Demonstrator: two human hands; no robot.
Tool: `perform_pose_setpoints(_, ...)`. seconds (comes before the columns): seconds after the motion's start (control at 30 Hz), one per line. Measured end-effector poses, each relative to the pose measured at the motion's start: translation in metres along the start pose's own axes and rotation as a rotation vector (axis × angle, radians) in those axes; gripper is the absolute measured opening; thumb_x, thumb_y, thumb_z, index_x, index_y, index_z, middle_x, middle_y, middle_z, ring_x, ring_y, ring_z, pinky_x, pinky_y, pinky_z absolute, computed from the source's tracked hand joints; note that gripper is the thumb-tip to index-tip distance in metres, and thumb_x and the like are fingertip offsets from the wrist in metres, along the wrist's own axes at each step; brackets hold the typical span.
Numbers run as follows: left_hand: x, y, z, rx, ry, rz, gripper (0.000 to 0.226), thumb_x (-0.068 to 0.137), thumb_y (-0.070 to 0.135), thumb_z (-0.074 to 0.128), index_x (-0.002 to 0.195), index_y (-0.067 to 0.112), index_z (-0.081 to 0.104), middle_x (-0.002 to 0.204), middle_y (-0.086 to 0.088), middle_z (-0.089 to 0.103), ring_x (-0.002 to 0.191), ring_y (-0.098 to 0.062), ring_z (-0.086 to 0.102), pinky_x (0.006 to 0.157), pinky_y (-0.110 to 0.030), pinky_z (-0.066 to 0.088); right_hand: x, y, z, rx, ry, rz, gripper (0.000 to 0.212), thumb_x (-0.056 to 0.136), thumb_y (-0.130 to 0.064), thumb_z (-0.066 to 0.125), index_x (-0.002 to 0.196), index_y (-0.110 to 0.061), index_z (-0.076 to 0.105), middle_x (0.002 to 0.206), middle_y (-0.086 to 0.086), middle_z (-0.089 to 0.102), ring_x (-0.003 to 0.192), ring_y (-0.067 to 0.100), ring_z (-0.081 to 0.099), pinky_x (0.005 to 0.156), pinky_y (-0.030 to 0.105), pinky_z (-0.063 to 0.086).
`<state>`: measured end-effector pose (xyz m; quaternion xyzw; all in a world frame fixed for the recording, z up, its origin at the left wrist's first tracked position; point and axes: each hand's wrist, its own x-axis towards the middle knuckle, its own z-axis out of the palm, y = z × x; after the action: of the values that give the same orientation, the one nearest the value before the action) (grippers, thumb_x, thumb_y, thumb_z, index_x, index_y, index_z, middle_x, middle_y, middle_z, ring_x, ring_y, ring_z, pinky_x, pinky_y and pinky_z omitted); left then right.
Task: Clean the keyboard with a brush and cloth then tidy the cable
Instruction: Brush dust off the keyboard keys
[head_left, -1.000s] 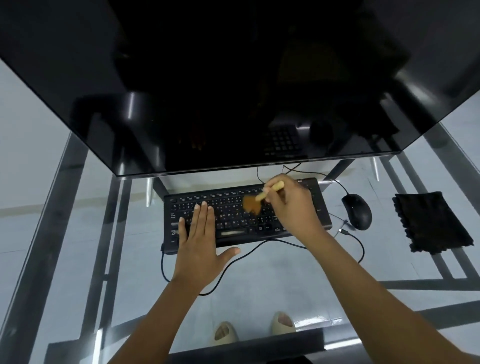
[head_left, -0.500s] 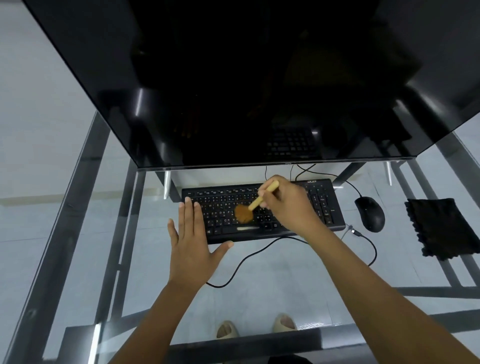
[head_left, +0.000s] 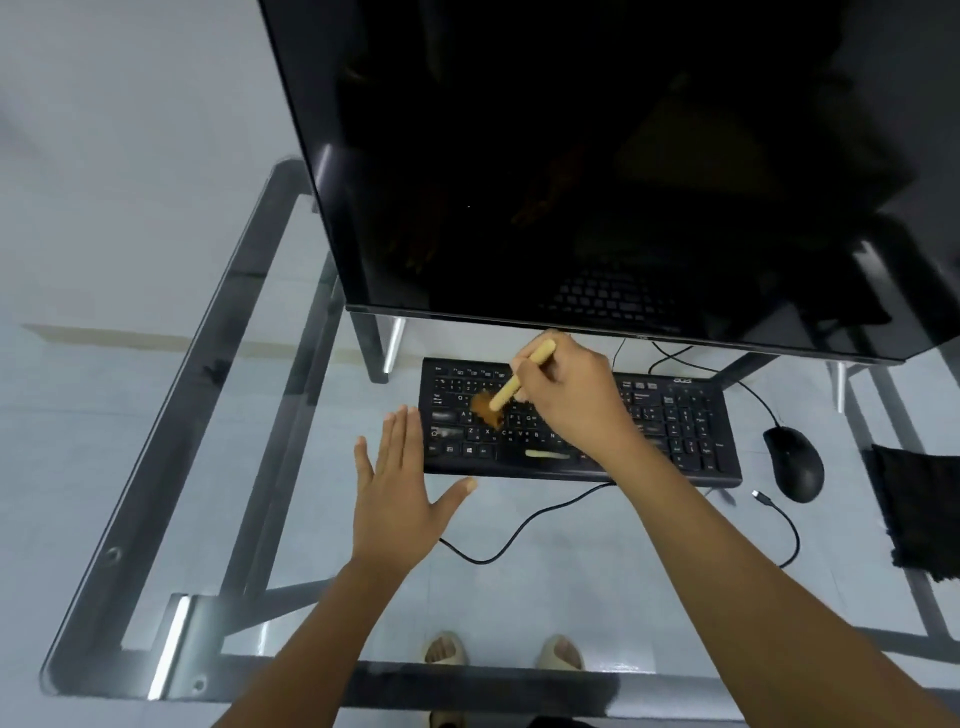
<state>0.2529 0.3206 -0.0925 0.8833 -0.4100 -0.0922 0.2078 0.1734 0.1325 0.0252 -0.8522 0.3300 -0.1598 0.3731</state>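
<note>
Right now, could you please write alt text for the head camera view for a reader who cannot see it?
A person's right hand sweeps a wooden-handled brush over the left keys of a black keyboard on a glass desk, while the left hand lies open beside it. A dark monitor looms above; a mouse and black cloth sit right.

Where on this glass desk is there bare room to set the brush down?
Free: the glass left of the keyboard, beyond the left hand, and the front strip between the cable loop and the desk edge. Crowded: the right side, with mouse, loose plug and black cloth.
</note>
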Motion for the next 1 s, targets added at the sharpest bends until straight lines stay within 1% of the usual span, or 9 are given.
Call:
perform_pose_setpoints(0.1,-0.002,-0.001,0.002,0.030,0.005,0.044,0.090,0.090,0.073,0.028,0.153,0.012,0.006,0.160,-0.002,0.016,0.148,-0.013,0.006,0.120,-0.046,0.001,0.006,-0.006,0.005,-0.090,0.075,-0.106,0.006,0.094,-0.017,0.058,0.090,-0.015,0.062,0.085,-0.006,0.060,0.065,0.002,0.057,0.059,0.010,0.041)
perform_pose_setpoints(0.27,-0.003,-0.001,0.002,0.021,0.026,0.034,0.083,0.094,0.067,0.029,0.152,0.011,0.011,0.159,-0.003,0.021,0.147,-0.012,0.008,0.119,-0.044,0.000,0.012,-0.014,0.016,0.006,-0.025,-0.043,0.005,0.094,-0.022,0.057,0.091,-0.020,0.060,0.082,-0.003,0.068,0.075,0.014,0.067,0.057,0.027,0.050)
perform_pose_setpoints(0.4,-0.003,-0.002,0.001,-0.008,0.035,0.036,0.079,0.095,0.064,0.030,0.152,0.012,0.010,0.158,-0.002,0.022,0.147,-0.011,0.005,0.119,-0.042,-0.002,0.013,-0.024,0.019,-0.051,0.097,-0.152,0.009,0.093,-0.013,0.058,0.089,-0.019,0.064,0.091,-0.006,0.059,0.074,0.001,0.057,0.063,0.007,0.041)
perform_pose_setpoints(0.53,-0.003,-0.003,0.002,-0.017,0.055,0.032,0.079,0.095,0.063,0.032,0.152,0.011,0.013,0.157,-0.003,0.026,0.147,-0.012,0.009,0.119,-0.042,0.000,0.014,-0.024,0.024,0.018,-0.045,-0.082,0.006,0.094,-0.019,0.057,0.091,-0.021,0.063,0.086,-0.004,0.068,0.076,0.007,0.067,0.068,0.029,0.057)
perform_pose_setpoints(0.67,-0.003,-0.003,0.003,-0.027,0.059,0.031,0.079,0.095,0.064,0.032,0.151,0.012,0.012,0.157,-0.003,0.027,0.147,-0.014,0.012,0.119,-0.044,0.003,0.013,-0.027,0.023,-0.040,0.049,-0.163,0.008,0.093,-0.016,0.058,0.091,-0.020,0.065,0.092,-0.007,0.062,0.078,-0.002,0.059,0.066,0.011,0.045)
perform_pose_setpoints(0.77,-0.003,-0.004,0.003,-0.023,0.044,0.021,0.081,0.094,0.066,0.030,0.152,0.012,0.012,0.157,-0.003,0.026,0.147,-0.014,0.012,0.120,-0.047,0.006,0.012,-0.024,0.024,0.007,-0.069,-0.128,0.006,0.094,-0.020,0.058,0.092,-0.021,0.063,0.086,-0.005,0.070,0.079,0.013,0.068,0.071,0.034,0.058)
perform_pose_setpoints(0.83,-0.003,-0.004,0.003,-0.020,0.032,0.018,0.082,0.094,0.067,0.029,0.152,0.012,0.011,0.158,-0.002,0.024,0.147,-0.013,0.011,0.120,-0.047,0.006,0.010,-0.023,0.022,-0.070,-0.086,-0.130,0.007,0.093,-0.017,0.059,0.093,-0.020,0.065,0.095,-0.005,0.065,0.079,0.016,0.065,0.071,0.030,0.055)
perform_pose_setpoints(0.93,-0.003,-0.003,0.003,-0.022,0.030,0.021,0.082,0.094,0.067,0.029,0.152,0.012,0.011,0.158,-0.002,0.024,0.147,-0.012,0.010,0.120,-0.046,0.005,0.010,-0.021,0.011,-0.019,0.033,-0.098,0.010,0.093,-0.014,0.057,0.095,-0.019,0.066,0.097,-0.003,0.064,0.071,0.000,0.058,0.060,0.012,0.044)
perform_pose_setpoints(1.0,-0.003,-0.003,0.002,-0.025,0.032,0.022,0.083,0.093,0.068,0.031,0.152,0.012,0.012,0.158,-0.002,0.025,0.147,-0.012,0.010,0.120,-0.046,0.005,0.005,-0.019,0.006,0.093,-0.003,0.002,0.010,0.094,-0.015,0.056,0.093,-0.020,0.064,0.085,-0.001,0.070,0.069,0.001,0.065,0.063,0.025,0.055)
